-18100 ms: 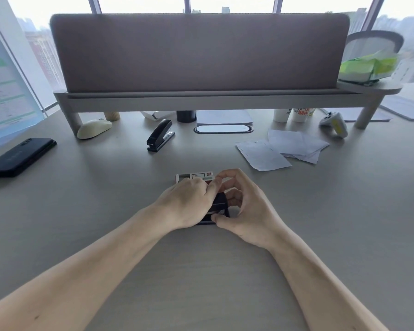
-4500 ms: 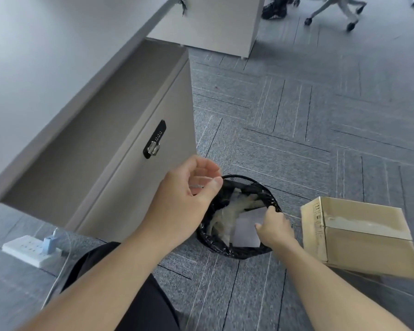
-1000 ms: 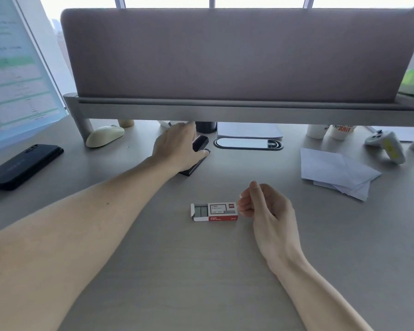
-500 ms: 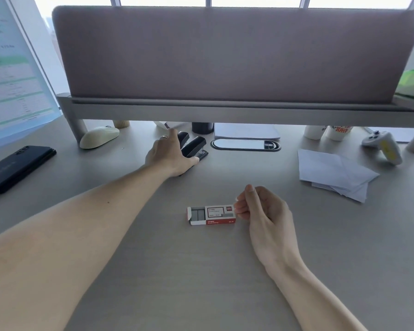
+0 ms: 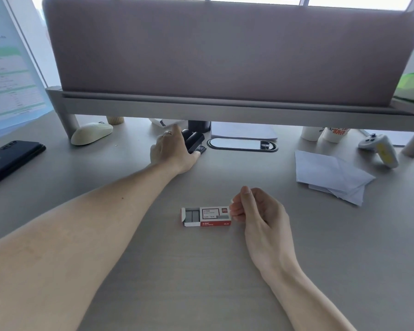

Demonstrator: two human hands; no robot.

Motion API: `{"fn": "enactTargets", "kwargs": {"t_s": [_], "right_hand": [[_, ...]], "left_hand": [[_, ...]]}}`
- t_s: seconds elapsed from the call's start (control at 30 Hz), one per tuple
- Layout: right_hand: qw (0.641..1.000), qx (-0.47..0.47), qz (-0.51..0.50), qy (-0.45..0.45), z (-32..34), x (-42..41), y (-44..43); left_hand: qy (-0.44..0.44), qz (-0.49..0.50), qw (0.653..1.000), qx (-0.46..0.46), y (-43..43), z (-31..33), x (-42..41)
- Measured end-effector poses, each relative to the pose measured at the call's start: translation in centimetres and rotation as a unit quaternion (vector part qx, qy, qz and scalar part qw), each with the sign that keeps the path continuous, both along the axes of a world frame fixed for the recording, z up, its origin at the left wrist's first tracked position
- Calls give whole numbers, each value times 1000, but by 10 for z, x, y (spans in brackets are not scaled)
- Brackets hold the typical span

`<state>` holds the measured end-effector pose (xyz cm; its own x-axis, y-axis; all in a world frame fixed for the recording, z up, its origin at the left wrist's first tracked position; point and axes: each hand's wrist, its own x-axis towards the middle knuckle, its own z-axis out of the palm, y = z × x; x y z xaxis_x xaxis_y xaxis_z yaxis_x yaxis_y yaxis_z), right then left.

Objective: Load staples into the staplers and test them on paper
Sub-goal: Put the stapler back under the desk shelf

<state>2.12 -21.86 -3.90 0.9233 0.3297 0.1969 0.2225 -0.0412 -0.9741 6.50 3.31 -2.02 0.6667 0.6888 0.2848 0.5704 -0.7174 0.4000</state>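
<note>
Desk (image 5: pixel 201 283): grey, carrying every item. Bearings are taken from the staple box, with 12 o'clock pointing away from me.

Partition screen (image 5: pixel 225 56): it stands on a raised shelf across the 12 o'clock edge. Small items are tucked beneath the shelf, which I judge keeps the working area free.

Paper sheets (image 5: pixel 328 173): a loose overlapping pile at 2 o'clock, well apart from the box, within reach of my right arm for the test.

Phone (image 5: pixel 10 158) at 10 o'clock, computer mouse (image 5: pixel 91 132) at 11 o'clock, game controller (image 5: pixel 378 149) beyond the paper at 2 o'clock: no part in the task.

Left hand (image 5: pixel 171 151): stretched out to 12 o'clock and laid against the black stapler (image 5: pixel 196 139), thumb at its near end. I cannot tell whether my fingers are closed round it. A second dark body sits just behind the stapler, possibly the other one. I judge this reach is meant to bring a stapler to the box for loading.

Right hand (image 5: pixel 261 211): resting on the desk at the box's 3 o'clock end, curled into a loose fist, thumb raised, nothing visible in it. The knuckles touch the box, probably to stop it sliding.

Staple box (image 5: pixel 207 216): flat, near the desk's middle, tray slid out toward 9 o'clock, exposing grey staple strips (image 5: pixel 192 216) ready for picking.
</note>
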Motion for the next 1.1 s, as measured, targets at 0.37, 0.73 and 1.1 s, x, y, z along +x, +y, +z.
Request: {"fn": "enactTargets", "kwargs": {"t_s": [0.37, 0.73, 1.1], "right_hand": [[998, -54, -5, -29, 0, -2, -3], [975, -181, -14, -132, -8, -4, -5], [964, -214, -18, -155, -5, -5, -7]], "left_hand": [[-101, -63, 989, 85, -14, 12, -42], [-23, -123, 988, -92, -64, 2, -159], [-22, -144, 982, -118, -85, 3, -153]]}}
